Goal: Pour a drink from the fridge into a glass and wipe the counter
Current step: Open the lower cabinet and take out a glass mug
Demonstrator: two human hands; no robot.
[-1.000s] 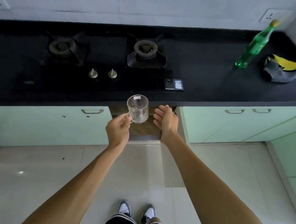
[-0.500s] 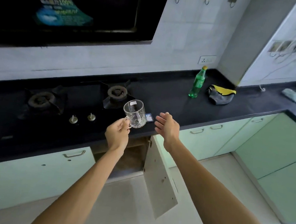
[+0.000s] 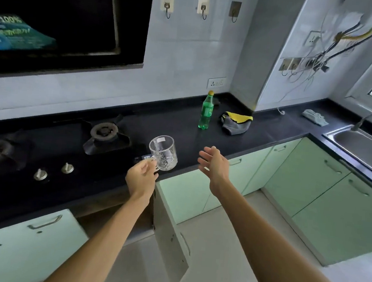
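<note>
My left hand (image 3: 141, 178) gripped the glass mug (image 3: 163, 153) by its handle, fingers closed round it, mug held tilted in the air above the front edge of the black counter (image 3: 271, 131), just right of the hob (image 3: 48, 149). Mug appeared empty, no liquid visible. My right hand (image 3: 214, 164) was open, fingers spread, holding nothing, near the mug but apart from it. Green bottle (image 3: 207, 111) stood upright on the counter further back, cap on, w/ a grey-and-yellow cloth (image 3: 236, 123) just beside it, not touching as far as I could tell. Cupboard door (image 3: 171, 226) below the hob hung open. Fridge not in view. Assessment: glass in hand and drink apparently already out on the counter, so prep approx. done; setting mug down, uncapping, pouring and wiping all outstanding. Counter showed no spill I could make out. Cupboard door prob. needs shutting too. A second, pale blue cloth (image 3: 315, 117) lay near the sink (image 3: 368, 148), well apart from the bottle.
</note>
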